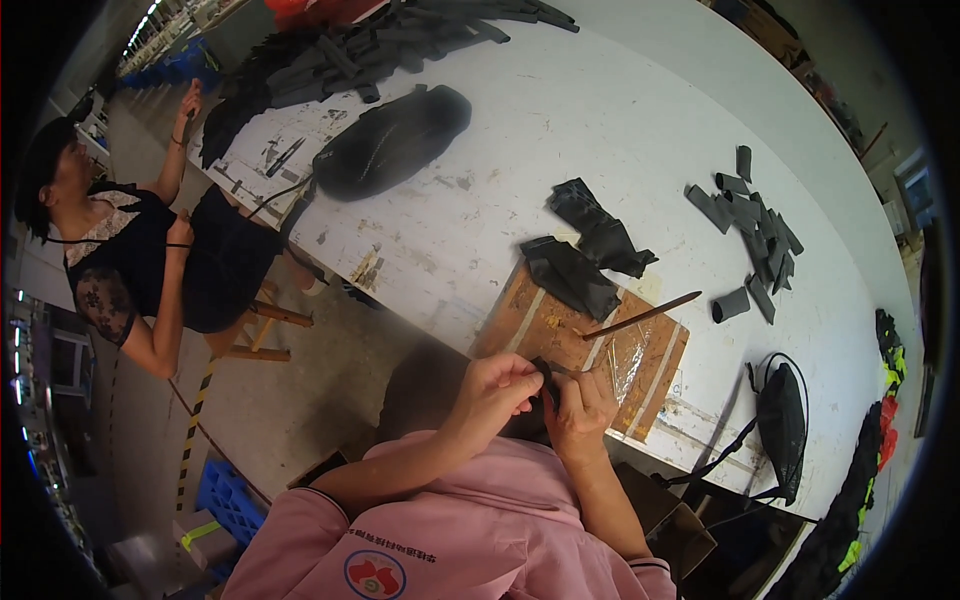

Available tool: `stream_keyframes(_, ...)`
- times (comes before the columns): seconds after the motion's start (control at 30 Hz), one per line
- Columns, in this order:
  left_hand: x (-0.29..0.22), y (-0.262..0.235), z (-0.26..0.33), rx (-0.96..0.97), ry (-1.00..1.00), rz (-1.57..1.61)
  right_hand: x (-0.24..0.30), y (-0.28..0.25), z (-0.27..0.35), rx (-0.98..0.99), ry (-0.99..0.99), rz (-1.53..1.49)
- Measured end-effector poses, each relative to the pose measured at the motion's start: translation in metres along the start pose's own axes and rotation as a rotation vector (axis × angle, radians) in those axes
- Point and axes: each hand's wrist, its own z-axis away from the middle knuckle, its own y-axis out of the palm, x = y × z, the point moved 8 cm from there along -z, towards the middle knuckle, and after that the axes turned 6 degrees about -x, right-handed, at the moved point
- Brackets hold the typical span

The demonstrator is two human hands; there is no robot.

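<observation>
My left hand (497, 387) and my right hand (580, 403) meet at the near edge of the white table (560, 110). Both pinch a small black piece (545, 375) between their fingers, held over the front of a brown cardboard-covered board (545, 325). On the far end of that board lie two black folded rubber-like pieces (588, 255). A thin brown stick (642, 315) lies across the board just beyond my right hand. My pink sleeves come up from the lower edge.
A heap of short black tube pieces (750, 225) lies to the right. A black bag (392, 140) and long black strips (390, 40) lie farther back. A black pouch with straps (780, 425) hangs off the near right edge. Another person in black (150, 260) sits at the left on a wooden stool.
</observation>
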Motion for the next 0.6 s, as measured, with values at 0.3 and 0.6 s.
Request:
stream_keyframes(0.3,-0.001,-0.006,-0.002,-0.047,-0.048,-0.035,0.0,0.006,0.003,0.023,-0.02,-0.002)
stream_keyframes(0.6,-0.005,-0.003,-0.005,-0.014,0.11,-0.048,-0.004,0.01,0.004,0.071,0.004,0.016)
